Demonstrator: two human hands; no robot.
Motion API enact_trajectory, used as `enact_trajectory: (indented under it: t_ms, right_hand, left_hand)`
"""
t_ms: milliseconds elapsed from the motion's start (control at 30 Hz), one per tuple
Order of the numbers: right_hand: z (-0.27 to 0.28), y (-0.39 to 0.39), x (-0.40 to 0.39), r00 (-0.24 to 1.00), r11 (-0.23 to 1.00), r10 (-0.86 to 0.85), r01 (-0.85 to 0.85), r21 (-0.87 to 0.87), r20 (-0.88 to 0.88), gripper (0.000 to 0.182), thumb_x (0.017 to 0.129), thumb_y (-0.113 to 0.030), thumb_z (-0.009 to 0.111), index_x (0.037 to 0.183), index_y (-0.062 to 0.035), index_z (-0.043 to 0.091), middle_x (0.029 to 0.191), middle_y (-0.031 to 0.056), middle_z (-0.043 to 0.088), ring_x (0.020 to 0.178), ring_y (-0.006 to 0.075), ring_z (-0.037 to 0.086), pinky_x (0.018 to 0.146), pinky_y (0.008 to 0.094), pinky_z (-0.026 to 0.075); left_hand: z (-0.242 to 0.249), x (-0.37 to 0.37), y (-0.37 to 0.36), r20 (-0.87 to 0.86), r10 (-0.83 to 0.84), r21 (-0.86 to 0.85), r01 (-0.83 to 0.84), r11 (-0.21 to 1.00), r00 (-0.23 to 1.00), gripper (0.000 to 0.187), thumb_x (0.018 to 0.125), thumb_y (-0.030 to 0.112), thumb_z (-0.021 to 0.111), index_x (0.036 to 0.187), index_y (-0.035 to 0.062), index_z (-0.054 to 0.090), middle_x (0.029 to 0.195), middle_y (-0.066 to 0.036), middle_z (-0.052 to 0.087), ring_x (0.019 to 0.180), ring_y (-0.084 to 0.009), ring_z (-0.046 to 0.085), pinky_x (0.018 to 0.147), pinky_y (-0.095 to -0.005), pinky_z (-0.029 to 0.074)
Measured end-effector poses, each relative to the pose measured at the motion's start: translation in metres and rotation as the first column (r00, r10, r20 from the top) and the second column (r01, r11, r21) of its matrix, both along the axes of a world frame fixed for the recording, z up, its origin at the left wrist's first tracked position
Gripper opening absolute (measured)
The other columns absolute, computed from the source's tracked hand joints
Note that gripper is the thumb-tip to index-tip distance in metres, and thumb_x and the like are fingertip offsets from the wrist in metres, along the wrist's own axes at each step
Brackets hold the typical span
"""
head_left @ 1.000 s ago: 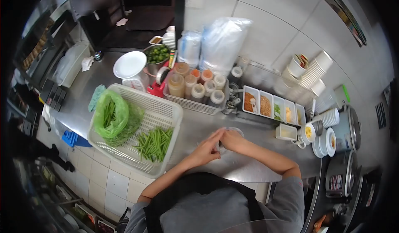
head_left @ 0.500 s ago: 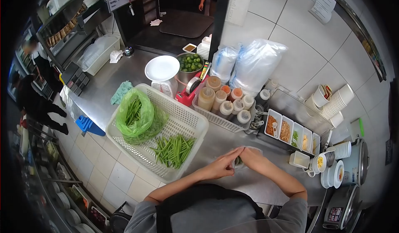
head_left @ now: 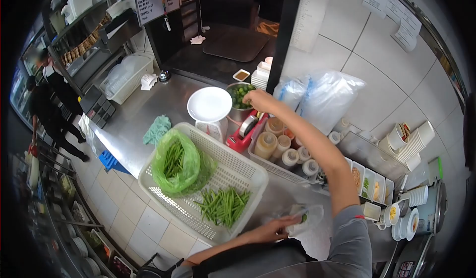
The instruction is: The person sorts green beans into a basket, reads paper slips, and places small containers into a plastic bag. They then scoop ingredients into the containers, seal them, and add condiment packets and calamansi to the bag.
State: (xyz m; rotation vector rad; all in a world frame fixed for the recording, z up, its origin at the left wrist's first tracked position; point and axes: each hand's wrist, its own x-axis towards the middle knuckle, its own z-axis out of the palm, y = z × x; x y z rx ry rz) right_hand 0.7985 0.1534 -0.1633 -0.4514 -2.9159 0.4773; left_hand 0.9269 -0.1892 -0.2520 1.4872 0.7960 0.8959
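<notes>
My left hand (head_left: 275, 229) is closed on a clear plastic bag (head_left: 313, 217) at the counter's front edge. Something small and green shows inside the bag. My right arm stretches across the counter, and my right hand (head_left: 259, 101) is at the rim of a metal bowl of small green limes (head_left: 239, 90). Its fingers are curled toward the limes; whatever they hold, if anything, is hidden. Just below that hand stands a red tape dispenser (head_left: 246, 132). To the left is a white kitchen scale with a round pan (head_left: 209, 104).
A white perforated basket (head_left: 260, 180) holds a green bag of green beans (head_left: 173, 166) and a loose pile of beans (head_left: 224, 206). Sauce bottles (head_left: 266, 144) stand beneath my right forearm. Topping trays (head_left: 367, 181) and cups (head_left: 417, 139) are on the right. Two people stand at far left.
My right hand has left the plastic bag and reached forward to the bowl of limes. My left hand stays on the bag. The camera view has shifted, and a person behind the hatch has moved.
</notes>
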Motion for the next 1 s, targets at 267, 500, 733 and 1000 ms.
enact_trajectory:
  t_ms: [267, 500, 733, 1000]
  right_hand:
    - [-0.083, 0.053, -0.109, 0.974, 0.986, -0.159, 0.163, -0.015, 0.16, 0.033, 0.076, 0.001, 0.053, 0.104, -0.0129, 0.063, 0.111, 0.0165, 0.06, 0.105, 0.0327, 0.057, 0.088, 0.0409, 0.047]
    - [-0.101, 0.056, -0.12, 0.953, 0.959, -0.28, 0.282, 0.003, 0.117, 0.027, 0.073, -0.009, 0.063, 0.1, -0.0106, 0.062, 0.101, 0.0173, 0.061, 0.104, 0.0326, 0.057, 0.086, 0.0396, 0.047]
    - [-0.096, 0.079, -0.101, 0.96, 0.957, -0.28, 0.278, -0.087, -0.012, 0.033, 0.054, -0.008, 0.075, 0.083, -0.0083, 0.059, 0.08, 0.014, 0.064, 0.079, 0.0284, 0.063, 0.071, 0.0376, 0.051]
    - [0.039, -0.014, 0.015, 0.97, 0.607, -0.083, -0.131, -0.784, -0.227, 0.038, 0.067, 0.004, 0.069, 0.101, -0.0069, 0.057, 0.074, -0.0007, 0.052, 0.066, 0.0077, 0.055, 0.057, 0.0204, 0.049]
  left_hand:
    - [-0.017, 0.001, 0.003, 0.15, -0.018, -0.157, 0.042, 0.987, 0.989, 0.07, 0.078, -0.001, 0.061, 0.14, 0.0179, 0.034, 0.146, -0.013, 0.029, 0.087, -0.0191, 0.059, 0.072, -0.029, 0.05]
    - [-0.021, -0.001, 0.002, 0.179, 0.01, -0.165, 0.02, 0.986, 0.984, 0.066, 0.08, 0.001, 0.06, 0.139, 0.0187, 0.036, 0.145, -0.012, 0.031, 0.085, -0.0185, 0.06, 0.072, -0.0285, 0.05]
    - [-0.023, 0.007, -0.005, 0.175, 0.054, -0.146, -0.028, 0.989, 0.983, 0.062, 0.083, 0.004, 0.06, 0.138, 0.0194, 0.037, 0.144, -0.011, 0.034, 0.083, -0.018, 0.06, 0.072, -0.028, 0.05]
    - [-0.005, 0.021, 0.0, -0.139, 0.306, 0.255, -0.264, 0.93, 0.942, 0.042, 0.086, 0.015, 0.06, 0.127, 0.0106, 0.049, 0.13, -0.011, 0.05, 0.099, -0.026, 0.061, 0.079, -0.0323, 0.052]
